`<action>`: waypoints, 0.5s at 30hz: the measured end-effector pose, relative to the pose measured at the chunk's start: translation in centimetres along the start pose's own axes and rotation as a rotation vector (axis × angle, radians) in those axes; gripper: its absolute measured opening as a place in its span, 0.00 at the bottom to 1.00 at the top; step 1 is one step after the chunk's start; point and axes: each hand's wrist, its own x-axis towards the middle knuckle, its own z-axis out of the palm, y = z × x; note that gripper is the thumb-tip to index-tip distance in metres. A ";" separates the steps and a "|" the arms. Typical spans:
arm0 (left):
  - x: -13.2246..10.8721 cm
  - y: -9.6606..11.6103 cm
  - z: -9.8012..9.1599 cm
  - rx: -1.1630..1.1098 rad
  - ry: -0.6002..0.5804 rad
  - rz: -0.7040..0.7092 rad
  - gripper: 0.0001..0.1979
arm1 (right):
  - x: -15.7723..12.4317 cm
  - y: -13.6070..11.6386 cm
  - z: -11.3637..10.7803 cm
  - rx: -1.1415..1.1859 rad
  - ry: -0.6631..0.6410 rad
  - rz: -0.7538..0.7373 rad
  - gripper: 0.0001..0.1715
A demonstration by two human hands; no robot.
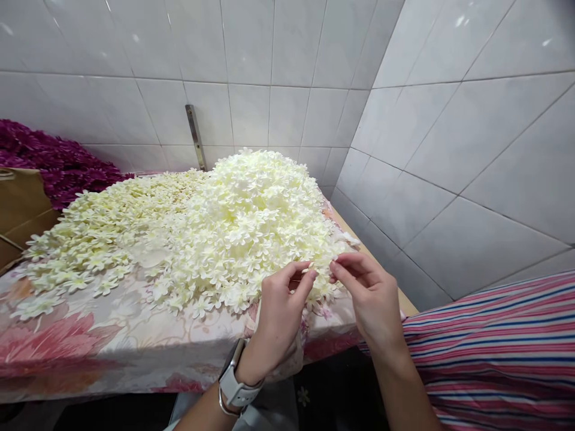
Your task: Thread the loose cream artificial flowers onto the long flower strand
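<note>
A big heap of small cream fabric flowers (233,221) covers a table spread with a pink floral cloth (90,341). My left hand (278,323), a grey watch on its wrist, and my right hand (371,299) meet at the heap's near right edge. Both pinch with thumb and forefinger, fingertips almost touching, on one cream flower piece (321,266) held between them. The piece is small and partly lost against the heap behind.
A pile of purple flowers (54,161) lies at the back left behind a brown cardboard box (20,209). White tiled walls close the corner behind and to the right. A metal strip (196,134) hangs on the back wall. My striped sleeve (494,347) shows at lower right.
</note>
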 end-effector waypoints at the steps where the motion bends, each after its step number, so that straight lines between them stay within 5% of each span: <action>1: -0.1 -0.2 -0.2 0.069 0.023 0.058 0.07 | 0.3 0.3 -0.1 -0.058 0.072 -0.052 0.08; 4: 0.0 -0.2 -0.9 0.378 0.045 0.389 0.07 | 1.5 0.8 -0.5 -0.366 0.077 -0.252 0.09; 7: 0.6 0.7 -1.9 0.793 -0.187 0.791 0.11 | 1.8 -0.5 -0.6 -0.595 -0.048 -0.473 0.14; 9: 1.3 1.4 -2.4 1.048 -0.375 0.966 0.13 | 0.7 -2.4 -0.1 -0.518 -0.032 -0.586 0.18; 13: 2.5 2.1 -2.4 1.225 -0.524 1.080 0.14 | -3.4 -6.0 2.8 -0.327 -0.446 -0.924 0.28; 15: 3.0 1.9 -2.1 1.240 -0.549 1.090 0.15 | -5.0 -6.8 4.6 -0.416 -0.612 -1.075 0.21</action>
